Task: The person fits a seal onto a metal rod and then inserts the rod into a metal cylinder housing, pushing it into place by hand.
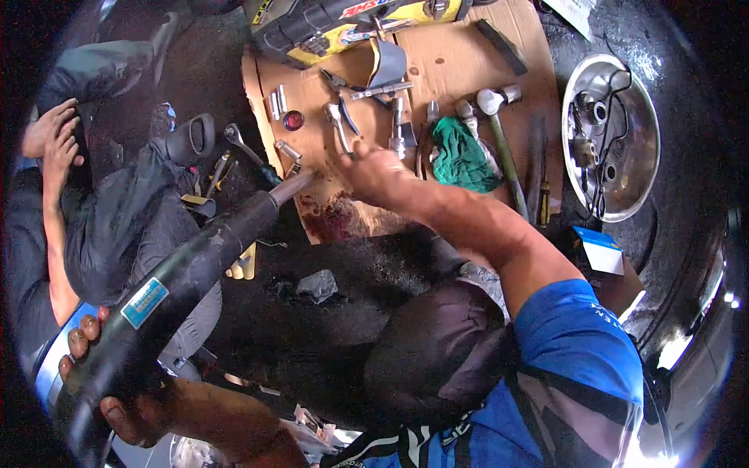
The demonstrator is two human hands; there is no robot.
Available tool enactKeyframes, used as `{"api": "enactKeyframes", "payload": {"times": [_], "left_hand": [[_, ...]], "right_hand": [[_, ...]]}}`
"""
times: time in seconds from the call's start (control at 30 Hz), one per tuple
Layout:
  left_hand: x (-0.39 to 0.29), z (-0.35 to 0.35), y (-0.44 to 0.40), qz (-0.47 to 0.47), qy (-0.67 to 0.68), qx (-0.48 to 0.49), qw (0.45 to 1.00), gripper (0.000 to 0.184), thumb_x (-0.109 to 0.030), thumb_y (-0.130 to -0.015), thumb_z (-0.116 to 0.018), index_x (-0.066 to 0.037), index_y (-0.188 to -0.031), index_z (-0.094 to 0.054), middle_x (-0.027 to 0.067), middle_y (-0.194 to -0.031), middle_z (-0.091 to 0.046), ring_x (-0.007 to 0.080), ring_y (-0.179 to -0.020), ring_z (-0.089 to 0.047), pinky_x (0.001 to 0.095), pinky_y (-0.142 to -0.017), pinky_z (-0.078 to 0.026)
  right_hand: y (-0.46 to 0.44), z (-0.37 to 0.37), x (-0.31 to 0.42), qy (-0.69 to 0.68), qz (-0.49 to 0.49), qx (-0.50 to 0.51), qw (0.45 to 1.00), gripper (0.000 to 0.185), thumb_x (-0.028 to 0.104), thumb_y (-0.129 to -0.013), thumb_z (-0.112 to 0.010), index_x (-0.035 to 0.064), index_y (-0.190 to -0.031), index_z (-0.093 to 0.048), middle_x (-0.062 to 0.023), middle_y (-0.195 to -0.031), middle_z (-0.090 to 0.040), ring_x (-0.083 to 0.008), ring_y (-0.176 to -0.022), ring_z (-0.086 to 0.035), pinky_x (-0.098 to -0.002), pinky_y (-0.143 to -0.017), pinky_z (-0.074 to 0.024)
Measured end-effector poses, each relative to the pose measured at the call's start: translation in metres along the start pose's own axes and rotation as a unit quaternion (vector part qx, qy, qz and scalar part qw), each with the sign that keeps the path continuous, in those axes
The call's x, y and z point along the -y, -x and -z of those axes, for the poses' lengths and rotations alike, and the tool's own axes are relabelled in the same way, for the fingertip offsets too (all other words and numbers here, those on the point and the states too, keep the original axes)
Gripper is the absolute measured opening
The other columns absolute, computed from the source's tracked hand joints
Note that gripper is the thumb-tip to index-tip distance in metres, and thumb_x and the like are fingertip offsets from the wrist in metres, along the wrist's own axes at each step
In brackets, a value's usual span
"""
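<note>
My left hand [117,382] is wrapped around a thick black shock absorber [199,265] with a small blue label. The tube slants up to the right, and its bare metal rod [295,187] reaches over the edge of the cardboard [429,66]. Above the cardboard, my right hand [378,175] has its fingers curled at the lower end of a chrome ratchet wrench [337,121]. Beside that lie pliers [334,79], an extension bar [398,125] and a red round cap [293,120]. A green cloth [462,156] is bunched close to my right forearm.
A hammer [499,132] and a screwdriver [544,199] lie right of the cloth. Further right is a metal bowl [576,156] with parts and a cable. A yellow-black toolbox [343,35] stands at the back. Another person [117,203] sits at left, hands together [58,140].
</note>
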State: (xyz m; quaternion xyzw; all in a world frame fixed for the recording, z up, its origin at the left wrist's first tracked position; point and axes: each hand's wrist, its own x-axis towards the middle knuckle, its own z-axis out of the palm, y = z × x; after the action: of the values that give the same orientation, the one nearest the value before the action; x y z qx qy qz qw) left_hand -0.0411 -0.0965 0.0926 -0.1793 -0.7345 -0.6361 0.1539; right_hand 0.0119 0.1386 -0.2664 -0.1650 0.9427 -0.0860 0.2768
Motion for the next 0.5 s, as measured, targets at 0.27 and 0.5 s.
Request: {"api": "enactKeyframes", "payload": {"times": [0.27, 0.5], "left_hand": [[-0.003, 0.0, 0.003, -0.004, 0.039, 0.115, 0.993, 0.068, -0.031, -0.077, -0.051, 0.004, -0.133, -0.033, 0.0332, -0.132, -0.038, 0.044, -0.12, -0.041, 0.0604, -0.109, -0.025], [0.0, 0.01, -0.008, 0.008, 0.161, 0.249, 0.955, 0.065, -0.027, -0.081, -0.046, 0.008, -0.134, -0.031, 0.0351, -0.135, -0.037, 0.0488, -0.127, -0.037, 0.0646, -0.11, -0.021]], "right_hand": [[-0.034, -0.019, -0.021, -0.132, -0.121, -0.03, 0.983, 0.035, 0.018, -0.091, -0.049, 0.0042, -0.122, -0.058, -0.0211, -0.109, -0.061, -0.031, -0.088, -0.067, -0.0399, -0.066, -0.057], [-0.028, 0.027, -0.094, -0.007, -0.076, -0.137, 0.988, 0.045, 0.024, -0.091, -0.051, 0.0106, -0.133, -0.043, -0.0214, -0.105, -0.062, -0.032, -0.082, -0.068, -0.042, -0.065, -0.0569]]}}
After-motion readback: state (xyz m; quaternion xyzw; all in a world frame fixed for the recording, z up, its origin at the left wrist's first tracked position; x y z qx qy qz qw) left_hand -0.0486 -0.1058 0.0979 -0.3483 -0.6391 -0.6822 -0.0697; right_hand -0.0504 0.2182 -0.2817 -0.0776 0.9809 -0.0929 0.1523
